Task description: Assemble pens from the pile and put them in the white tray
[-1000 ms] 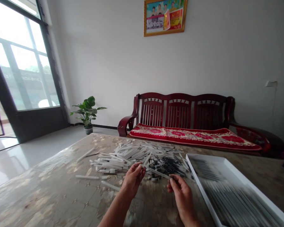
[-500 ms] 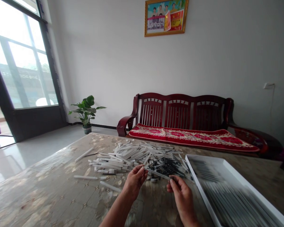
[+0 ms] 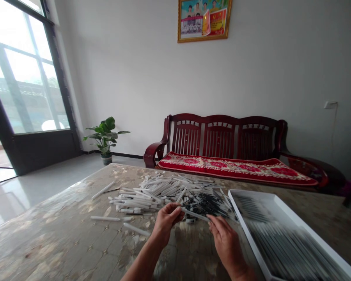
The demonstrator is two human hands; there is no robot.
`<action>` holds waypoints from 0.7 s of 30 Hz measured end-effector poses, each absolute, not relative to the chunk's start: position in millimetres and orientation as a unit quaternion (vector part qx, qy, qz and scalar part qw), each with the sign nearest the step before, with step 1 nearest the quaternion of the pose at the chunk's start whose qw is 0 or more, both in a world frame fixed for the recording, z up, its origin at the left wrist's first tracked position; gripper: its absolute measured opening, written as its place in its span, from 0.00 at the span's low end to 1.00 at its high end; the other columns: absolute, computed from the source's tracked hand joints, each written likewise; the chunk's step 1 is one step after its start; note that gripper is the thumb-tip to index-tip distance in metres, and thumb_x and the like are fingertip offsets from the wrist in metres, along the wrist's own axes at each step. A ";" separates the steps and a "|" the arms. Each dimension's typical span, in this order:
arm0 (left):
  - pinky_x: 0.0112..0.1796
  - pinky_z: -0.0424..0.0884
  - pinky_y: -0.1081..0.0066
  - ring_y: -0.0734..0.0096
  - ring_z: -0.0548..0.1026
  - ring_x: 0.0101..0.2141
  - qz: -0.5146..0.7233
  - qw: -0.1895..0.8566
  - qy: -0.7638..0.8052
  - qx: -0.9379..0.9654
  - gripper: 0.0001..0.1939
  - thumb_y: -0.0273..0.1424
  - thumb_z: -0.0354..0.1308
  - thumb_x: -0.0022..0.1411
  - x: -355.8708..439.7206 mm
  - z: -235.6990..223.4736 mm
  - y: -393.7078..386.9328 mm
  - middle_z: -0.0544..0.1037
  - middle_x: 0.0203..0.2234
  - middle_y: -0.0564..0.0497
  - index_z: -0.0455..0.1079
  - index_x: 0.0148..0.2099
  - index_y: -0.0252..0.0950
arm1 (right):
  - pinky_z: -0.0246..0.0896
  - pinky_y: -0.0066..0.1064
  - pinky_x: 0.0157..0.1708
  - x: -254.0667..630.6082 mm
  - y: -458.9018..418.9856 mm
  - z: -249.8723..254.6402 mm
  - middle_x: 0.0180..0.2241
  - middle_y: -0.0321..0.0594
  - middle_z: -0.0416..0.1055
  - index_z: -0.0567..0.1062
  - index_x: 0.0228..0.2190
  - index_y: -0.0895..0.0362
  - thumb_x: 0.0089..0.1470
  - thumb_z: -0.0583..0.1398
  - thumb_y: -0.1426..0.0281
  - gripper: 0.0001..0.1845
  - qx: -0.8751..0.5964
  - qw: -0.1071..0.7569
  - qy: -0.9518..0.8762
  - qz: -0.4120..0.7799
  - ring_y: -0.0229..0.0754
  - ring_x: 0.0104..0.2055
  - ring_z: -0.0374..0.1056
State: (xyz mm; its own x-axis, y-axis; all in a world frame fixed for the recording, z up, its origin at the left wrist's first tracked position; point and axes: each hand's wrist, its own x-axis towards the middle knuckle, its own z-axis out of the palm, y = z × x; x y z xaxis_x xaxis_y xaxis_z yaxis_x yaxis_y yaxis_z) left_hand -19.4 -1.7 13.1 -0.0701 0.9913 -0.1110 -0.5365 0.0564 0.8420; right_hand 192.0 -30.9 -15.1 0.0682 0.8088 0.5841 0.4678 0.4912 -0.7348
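Both of my hands are over the table's near side. My left hand [image 3: 166, 223] and my right hand [image 3: 226, 244] pinch opposite ends of a thin white pen tube [image 3: 195, 214], which slants between them. Just beyond them lies a loose heap of white plastic tubes [image 3: 152, 194], with black pen refills [image 3: 206, 205] massed at its right end. Several single white tubes [image 3: 105, 218] lie apart to the left of the heap. To the right of my right hand is a white tray [image 3: 248, 234] holding rows of dark-tipped pens, blurred in this view.
The table [image 3: 61, 222] has a glossy, mottled tan top. Behind it stand a dark red wooden bench [image 3: 219, 136] with a red patterned cushion and a potted green plant [image 3: 105, 136]. A dark-framed glass door [image 3: 26, 86] fills the left side.
My hands still hold the tube in nearly the same place. My right hand has shifted slightly down and right. The room has drifted slightly left in view.
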 end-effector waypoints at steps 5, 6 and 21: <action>0.30 0.73 0.72 0.73 0.76 0.23 0.606 0.602 0.377 0.358 0.21 0.37 0.76 0.35 -19.5 11.8 -2.2 0.78 0.21 0.52 0.76 0.31 0.32 | 0.67 0.29 0.17 190.6 -30.2 -11.8 0.22 0.40 0.74 0.80 0.33 0.55 0.52 0.57 0.53 0.20 -0.548 0.525 -0.582 0.292 0.42 0.20 0.71; 0.30 0.73 0.72 0.73 0.75 0.23 0.605 0.601 0.374 0.364 0.20 0.37 0.76 0.35 -18.5 11.1 -2.3 0.78 0.21 0.52 0.75 0.31 0.32 | 0.65 0.28 0.15 190.6 -29.8 -11.0 0.20 0.38 0.72 0.79 0.31 0.56 0.50 0.58 0.54 0.19 -0.557 0.516 -0.560 0.332 0.42 0.18 0.70; 0.27 0.72 0.71 0.65 0.79 0.31 0.642 0.511 0.468 0.327 0.30 0.53 0.64 0.44 -31.8 0.2 13.9 0.81 0.35 0.45 0.73 0.42 0.34 | 0.57 0.19 0.19 260.0 -39.8 56.9 0.24 0.36 0.75 0.72 0.30 0.56 0.57 0.53 0.61 0.13 -0.685 0.285 -0.613 0.272 0.34 0.23 0.71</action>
State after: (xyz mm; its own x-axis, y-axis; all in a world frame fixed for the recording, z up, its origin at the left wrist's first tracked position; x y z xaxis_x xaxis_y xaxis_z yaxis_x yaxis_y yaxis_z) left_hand -31.8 13.9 0.2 -0.2627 0.9631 -0.0583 -0.3498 -0.0388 0.9360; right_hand 260.0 -39.8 56.9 0.1003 0.9947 -0.0226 0.6852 -0.0856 -0.7233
